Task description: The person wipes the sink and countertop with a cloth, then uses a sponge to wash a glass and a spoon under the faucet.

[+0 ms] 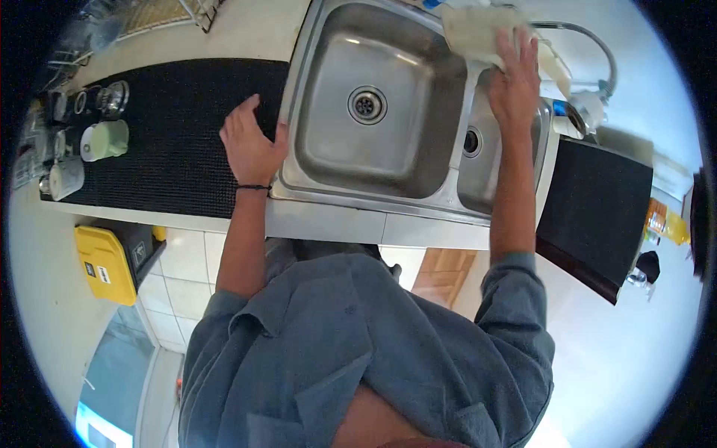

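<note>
So, kitchen counter with double steel sink (373, 160), black mat (172, 142) at 9 o'clock. Right hand (515, 82) flat, open on a cloth (478, 33), long axis toward 2. Left hand (250, 145) spread open on the mat.

Grey-blue shirt (358, 351), black wristband (253, 187)

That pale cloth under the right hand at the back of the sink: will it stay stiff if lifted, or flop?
Probably floppy: the cloth lies bunched and folded under the right hand. It looks thin, so likely light, though heavier if wet, which I cannot tell. It drapes over the sink rim, so a push should slide it.
</note>
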`<action>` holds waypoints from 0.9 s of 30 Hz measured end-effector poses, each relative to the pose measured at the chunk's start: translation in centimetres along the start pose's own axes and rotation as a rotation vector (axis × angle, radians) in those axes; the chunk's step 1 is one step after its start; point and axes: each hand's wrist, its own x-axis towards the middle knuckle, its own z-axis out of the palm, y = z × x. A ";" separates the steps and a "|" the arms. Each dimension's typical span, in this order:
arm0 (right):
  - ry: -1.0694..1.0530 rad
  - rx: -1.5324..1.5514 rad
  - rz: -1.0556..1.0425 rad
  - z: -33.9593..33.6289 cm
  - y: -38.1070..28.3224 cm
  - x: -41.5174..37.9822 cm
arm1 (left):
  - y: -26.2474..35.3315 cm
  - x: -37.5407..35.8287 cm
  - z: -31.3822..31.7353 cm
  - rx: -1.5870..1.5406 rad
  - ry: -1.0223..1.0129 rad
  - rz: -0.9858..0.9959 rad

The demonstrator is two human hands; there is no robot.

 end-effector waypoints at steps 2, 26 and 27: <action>-0.106 -0.387 -0.210 5.0 1.5 1.6 | -0.2 0.1 0.4 0.016 -0.031 -0.008; -0.656 0.472 0.358 12.1 2.9 2.9 | 0.2 0.9 0.3 0.001 0.011 -0.053; -0.458 0.423 0.249 14.1 3.9 3.4 | 0.1 0.9 0.4 0.015 0.016 -0.046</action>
